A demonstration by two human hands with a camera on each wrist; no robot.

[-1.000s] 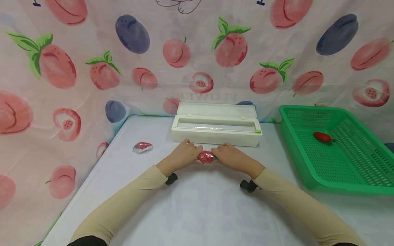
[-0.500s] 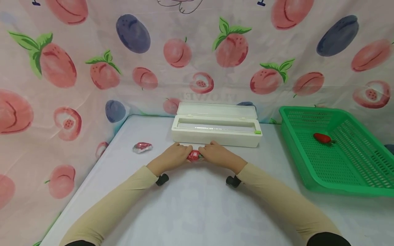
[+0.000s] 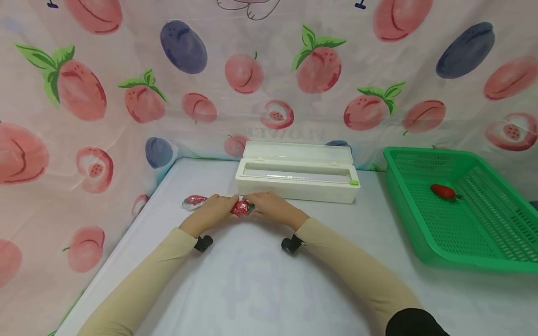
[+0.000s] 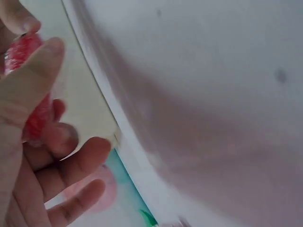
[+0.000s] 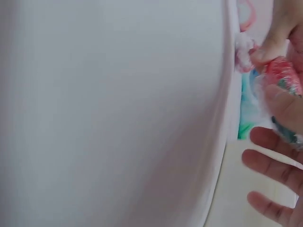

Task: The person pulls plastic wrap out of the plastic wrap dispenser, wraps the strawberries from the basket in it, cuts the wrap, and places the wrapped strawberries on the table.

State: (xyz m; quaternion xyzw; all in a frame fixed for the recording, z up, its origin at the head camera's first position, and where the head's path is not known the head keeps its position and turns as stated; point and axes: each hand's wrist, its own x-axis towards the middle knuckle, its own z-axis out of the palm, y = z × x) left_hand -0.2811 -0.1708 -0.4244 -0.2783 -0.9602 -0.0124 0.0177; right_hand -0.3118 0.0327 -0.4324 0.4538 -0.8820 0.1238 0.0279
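Note:
Between both hands is a red fruit with a green top (image 3: 242,208), wrapped in crinkled clear film. My left hand (image 3: 210,213) pinches its left end; in the left wrist view the thumb lies over the red side (image 4: 35,123) and the other fingers are spread loosely. My right hand (image 3: 275,208) holds the green end, its thumb pressed on the film in the right wrist view, where the wrapped fruit (image 5: 283,71) is partly covered. Just past the left hand lies a second film-wrapped red piece (image 3: 194,201) on the white table, partly overlapped by that hand.
Behind the hands stands a white cling film box (image 3: 297,189), lid raised, with a green slider (image 3: 354,182) at its right end. At the right, a green basket (image 3: 420,247) holds an unwrapped red fruit (image 3: 443,191). A fruit-print curtain (image 3: 269,60) hangs behind the table.
Both hands have moved left together with the wrapped fruit, from in front of the box's middle to near its left end, close to the other wrapped piece.

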